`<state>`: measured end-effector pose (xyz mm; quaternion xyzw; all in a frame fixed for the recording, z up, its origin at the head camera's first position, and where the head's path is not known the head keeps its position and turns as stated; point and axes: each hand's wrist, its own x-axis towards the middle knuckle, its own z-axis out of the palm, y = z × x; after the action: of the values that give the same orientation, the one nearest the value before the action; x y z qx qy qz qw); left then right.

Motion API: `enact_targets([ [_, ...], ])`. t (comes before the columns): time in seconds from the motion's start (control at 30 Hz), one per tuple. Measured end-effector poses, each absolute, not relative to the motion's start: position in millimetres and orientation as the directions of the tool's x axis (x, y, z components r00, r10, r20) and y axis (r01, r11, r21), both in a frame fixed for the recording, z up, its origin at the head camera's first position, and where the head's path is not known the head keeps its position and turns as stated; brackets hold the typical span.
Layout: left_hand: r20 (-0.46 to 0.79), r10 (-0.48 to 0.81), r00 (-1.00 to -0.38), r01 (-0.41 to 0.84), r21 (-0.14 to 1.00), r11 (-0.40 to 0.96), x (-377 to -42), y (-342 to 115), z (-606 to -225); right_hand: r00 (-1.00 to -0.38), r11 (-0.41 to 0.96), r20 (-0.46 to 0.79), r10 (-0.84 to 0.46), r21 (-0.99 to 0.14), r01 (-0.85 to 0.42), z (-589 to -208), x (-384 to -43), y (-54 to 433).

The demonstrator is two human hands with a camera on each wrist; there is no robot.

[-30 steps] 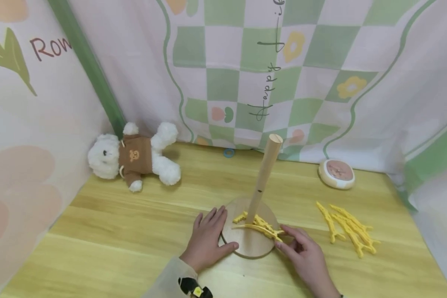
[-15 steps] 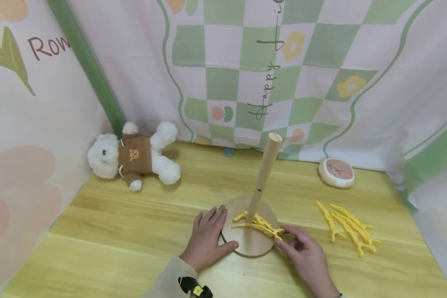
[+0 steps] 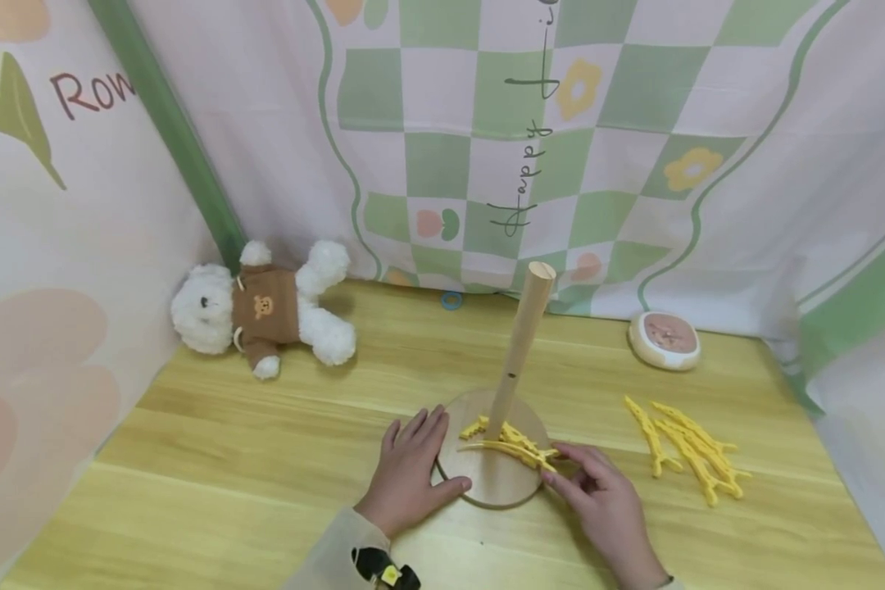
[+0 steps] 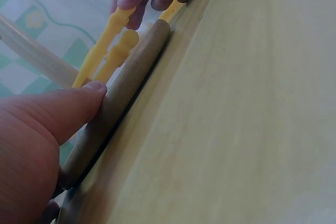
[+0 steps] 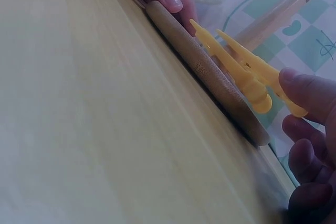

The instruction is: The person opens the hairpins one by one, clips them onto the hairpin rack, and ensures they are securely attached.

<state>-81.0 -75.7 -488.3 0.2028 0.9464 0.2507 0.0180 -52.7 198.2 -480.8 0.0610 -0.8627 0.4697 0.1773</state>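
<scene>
A round wooden base (image 3: 487, 492) with an upright wooden post (image 3: 522, 344) stands on the table. My left hand (image 3: 409, 471) rests against the base's left side, fingers straight and thumb on the front edge. The right hand (image 3: 605, 508) pinches the forked end of a slender yellow branch-shaped piece (image 5: 252, 64) between thumb and forefinger. That piece is held just above the base, in front of the post's foot. Other yellow pieces (image 3: 475, 428) lie on the base around the post, partly hidden. In the left wrist view, the left thumb (image 4: 79, 106) touches the base's rim.
Several loose yellow branch-shaped pieces (image 3: 696, 451) lie on the table to the right. A plush dog (image 3: 265, 307) in a brown top lies back left. A small rounded clock-like device (image 3: 665, 340) is back right, and a blue ring (image 3: 451, 301) lies near the curtain (image 3: 442, 164).
</scene>
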Motion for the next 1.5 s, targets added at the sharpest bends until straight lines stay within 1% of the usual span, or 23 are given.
enact_targets([
  [0.33, 0.057, 0.393, -0.918, 0.368, 0.496, 0.787, -81.1, -75.6, -487.9, -0.926, 0.551, 0.373, 0.058, -0.785, -0.282, -481.3, -53.3, 198.3],
  [0.63, 0.078, 0.397, -0.914, 0.381, 0.494, 0.781, -82.0, -76.3, -490.3, -0.927, 0.589, 0.373, 0.035, -0.757, -0.283, -479.6, -55.0, 199.3],
  [0.97, 0.066, 0.398, -0.915, 0.379, 0.482, 0.790, -84.0, -75.9, -486.9, -0.924, 0.578, 0.383, 0.017, -0.758, -0.303, -479.0, -58.4, 201.0],
  [1.5, 0.050, 0.402, -0.914, 0.371, 0.502, 0.781, -80.1, -75.8, -484.5, -0.944, 0.575, 0.328, 0.045, -0.781, -0.244, -480.0, -57.2, 202.6],
])
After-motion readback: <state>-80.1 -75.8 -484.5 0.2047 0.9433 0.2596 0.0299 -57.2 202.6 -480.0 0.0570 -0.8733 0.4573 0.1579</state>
